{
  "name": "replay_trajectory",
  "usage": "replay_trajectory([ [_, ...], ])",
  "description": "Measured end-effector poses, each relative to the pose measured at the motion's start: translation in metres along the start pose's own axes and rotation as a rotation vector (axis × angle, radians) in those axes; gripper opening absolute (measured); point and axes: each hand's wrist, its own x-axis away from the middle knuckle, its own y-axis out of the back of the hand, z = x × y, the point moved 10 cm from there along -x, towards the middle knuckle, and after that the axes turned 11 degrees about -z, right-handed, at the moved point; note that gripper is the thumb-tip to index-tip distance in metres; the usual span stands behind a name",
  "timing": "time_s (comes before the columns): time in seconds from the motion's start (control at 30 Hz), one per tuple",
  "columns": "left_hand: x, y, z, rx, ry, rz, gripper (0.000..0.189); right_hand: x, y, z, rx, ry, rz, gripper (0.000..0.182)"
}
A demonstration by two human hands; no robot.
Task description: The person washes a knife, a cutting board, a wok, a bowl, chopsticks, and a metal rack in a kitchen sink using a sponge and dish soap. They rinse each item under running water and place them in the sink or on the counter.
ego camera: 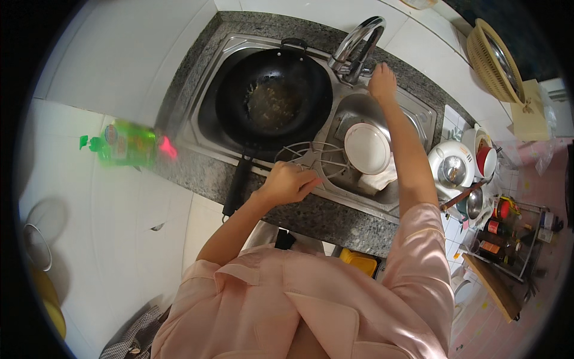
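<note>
A black wok (pixel 273 98) with a long handle and some residue inside rests over the left basin of a steel double sink (pixel 202 134). My left hand (pixel 289 184), fingers curled, is at the near edge of a round metal wire rack (pixel 314 157); whether it grips the rack I cannot tell. Near the base of the chrome faucet (pixel 358 40), my right hand (pixel 383 83) is at the tap lever, its fingers bunched; the contact is partly hidden. A white plate (pixel 367 149) sits in the right basin, with a pale cloth (pixel 379 181) partly beneath it.
A green pump bottle of liquid soap (pixel 128 143) stands left of the sink, beside a small pink object (pixel 167 147). To the right are a white appliance (pixel 453 166), bowls, a rack of bottles (pixel 497 242) and a wooden board (pixel 492 287). A beige basket (pixel 489 67) is above.
</note>
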Motion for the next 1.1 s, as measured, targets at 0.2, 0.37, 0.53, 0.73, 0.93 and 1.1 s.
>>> replay_trajectory([
  [0.2,0.040,-0.004,-0.005,-0.137,-0.111,0.064,0.026,-0.010,-0.023,0.021,0.165,0.165,0.047,0.015],
  [0.37,0.077,-0.018,-0.005,-0.149,-0.109,0.177,0.026,-0.007,-0.017,0.023,0.138,0.155,0.054,0.016],
  [0.53,0.102,-0.037,0.017,-0.142,0.005,0.234,0.019,0.010,-0.009,0.019,0.084,0.074,0.006,0.018],
  [0.73,0.107,-0.031,0.031,-0.188,0.101,0.224,0.020,0.020,-0.004,0.018,0.009,0.091,-0.032,0.030],
  [0.93,0.085,0.015,0.034,-0.266,0.182,0.033,0.029,0.042,0.040,0.042,-0.138,-0.040,-0.123,0.045],
  [1.1,0.126,0.094,0.096,-0.648,0.580,-0.233,0.033,0.122,0.091,0.145,-0.697,0.031,0.054,0.036],
])
